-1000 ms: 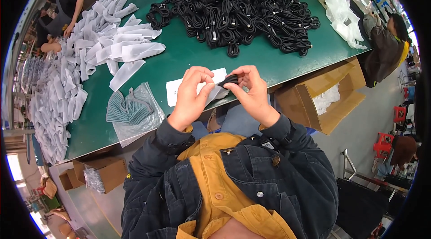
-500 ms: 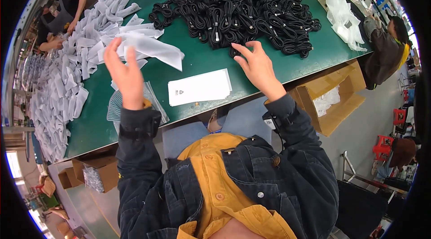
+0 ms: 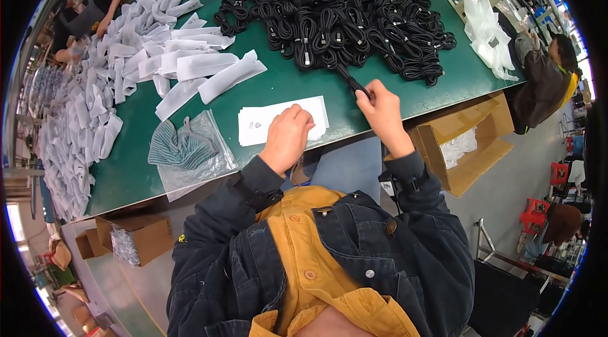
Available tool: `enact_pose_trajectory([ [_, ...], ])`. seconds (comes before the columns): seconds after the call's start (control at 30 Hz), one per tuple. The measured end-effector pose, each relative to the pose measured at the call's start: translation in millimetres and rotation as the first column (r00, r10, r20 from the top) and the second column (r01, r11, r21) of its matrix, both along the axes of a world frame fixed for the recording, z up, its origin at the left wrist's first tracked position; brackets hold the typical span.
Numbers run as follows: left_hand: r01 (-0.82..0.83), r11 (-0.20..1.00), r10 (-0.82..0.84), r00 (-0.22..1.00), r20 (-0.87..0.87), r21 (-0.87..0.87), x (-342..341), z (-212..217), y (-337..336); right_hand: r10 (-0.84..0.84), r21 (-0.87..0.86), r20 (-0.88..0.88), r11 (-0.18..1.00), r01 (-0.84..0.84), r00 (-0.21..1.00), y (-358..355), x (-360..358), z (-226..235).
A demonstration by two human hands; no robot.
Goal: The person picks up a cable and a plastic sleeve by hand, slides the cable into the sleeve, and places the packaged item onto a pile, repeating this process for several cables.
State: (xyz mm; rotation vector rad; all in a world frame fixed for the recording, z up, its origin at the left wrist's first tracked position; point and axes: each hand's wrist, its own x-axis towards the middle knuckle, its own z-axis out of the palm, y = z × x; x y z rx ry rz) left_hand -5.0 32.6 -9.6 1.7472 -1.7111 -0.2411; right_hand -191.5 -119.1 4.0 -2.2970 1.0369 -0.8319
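My right hand (image 3: 383,112) is closed on one end of a bundled black cable (image 3: 349,78), at the near edge of a big heap of coiled black cables (image 3: 342,17). My left hand (image 3: 288,137) rests on a stack of flat white printed bags (image 3: 253,123) at the table's front edge. Its fingers are bent and pressed together on the top bag. To the left lie several filled, folded whitish sleeves (image 3: 231,77), beside a long pile of the same kind (image 3: 88,109).
A clear plastic bag with a teal ribbed cloth (image 3: 183,147) lies on the green table (image 3: 126,175). Open cardboard boxes (image 3: 465,166) stand below the edge on both sides. Crumpled white plastic (image 3: 487,36) hangs at the right. Other people (image 3: 544,80) sit nearby.
My left hand has moved right and down from the whitish sleeves onto the bag stack, leaving a sleeve lying flat. The right hand has closed on a cable bundle and draws it out slightly.
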Motion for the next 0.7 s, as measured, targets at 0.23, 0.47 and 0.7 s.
enact_pose_trajectory([
  [0.23, -0.046, 0.994, 0.085, 0.904, -0.418, 0.104, 0.9, 11.7, 1.6, -0.023, 0.63, 0.478, 0.706, -0.324, 0.878, 39.9, -43.0, 6.7],
  [0.47, -0.028, 1.0, 0.026, 0.989, -0.143, -0.01, -3.5, 13.2, 9.8, -0.075, 0.773, 0.518, 0.468, -0.429, 0.852, 51.4, -49.0, -2.2],
  [0.7, -0.055, 0.997, 0.068, 0.967, -0.246, 0.058, -1.7, 10.5, 11.4, 0.113, 0.224, 0.186, 0.962, -0.154, 0.976, 57.8, -23.6, -7.4],
])
